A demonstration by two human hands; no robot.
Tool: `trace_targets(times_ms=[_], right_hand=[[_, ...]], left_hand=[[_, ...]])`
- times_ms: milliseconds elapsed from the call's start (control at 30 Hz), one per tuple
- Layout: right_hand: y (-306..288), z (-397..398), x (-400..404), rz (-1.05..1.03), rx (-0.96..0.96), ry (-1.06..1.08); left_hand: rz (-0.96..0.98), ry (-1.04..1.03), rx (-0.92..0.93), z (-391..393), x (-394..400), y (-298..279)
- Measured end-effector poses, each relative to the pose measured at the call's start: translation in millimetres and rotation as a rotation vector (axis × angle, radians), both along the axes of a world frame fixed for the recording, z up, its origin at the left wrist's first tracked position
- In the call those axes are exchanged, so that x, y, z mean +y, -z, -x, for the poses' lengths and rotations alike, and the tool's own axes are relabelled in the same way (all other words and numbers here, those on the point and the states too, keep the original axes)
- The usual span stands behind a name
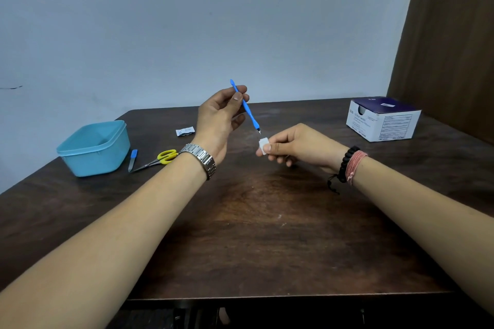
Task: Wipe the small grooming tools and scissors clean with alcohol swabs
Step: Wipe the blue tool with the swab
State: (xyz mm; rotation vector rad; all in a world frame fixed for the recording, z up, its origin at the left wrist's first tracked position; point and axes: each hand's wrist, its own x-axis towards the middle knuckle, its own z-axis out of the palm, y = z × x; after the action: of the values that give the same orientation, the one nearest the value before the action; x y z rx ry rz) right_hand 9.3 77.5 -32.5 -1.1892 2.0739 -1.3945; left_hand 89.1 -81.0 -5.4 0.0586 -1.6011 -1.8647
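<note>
The left hand [219,117] pinches a slim blue grooming tool [246,107] between thumb and fingertips, held tilted above the desk's [267,222] middle, metal tip down. The right hand [299,145] grips a small folded white swab [263,146] just below that tip, apart from it. The wiping of this tool seems under way; next, the swab likely has to close round the tip and slide along it. Yellow-handled scissors [160,159] and a small blue-capped tool [132,160] lie near the left edge beside a teal tub [93,148]; the swab box [383,119] sits at the far right corner.
</note>
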Motion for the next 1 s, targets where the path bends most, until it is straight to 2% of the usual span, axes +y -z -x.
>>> trace_targets(times_ms=[233, 567, 767, 1000], right_hand=[[-3.5, 5.7, 0.6, 0.146, -0.150, 0.086], [-0.9, 4.5, -2.5, 0.154, -0.022, 0.067], [2.5, 0.4, -2.4, 0.057, -0.022, -0.021], [1.8, 4.4, -2.9, 0.115, -0.005, 0.025]], left_hand=[[0.063, 0.020, -0.052, 2.2, 4.5, 5.8], [0.164, 0.100, -0.108, 2.6, 12.8, 14.9], [0.083, 0.043, -0.075, 2.7, 7.1, 9.4], [0.108, 0.084, -0.103, 2.9, 8.6, 13.2]])
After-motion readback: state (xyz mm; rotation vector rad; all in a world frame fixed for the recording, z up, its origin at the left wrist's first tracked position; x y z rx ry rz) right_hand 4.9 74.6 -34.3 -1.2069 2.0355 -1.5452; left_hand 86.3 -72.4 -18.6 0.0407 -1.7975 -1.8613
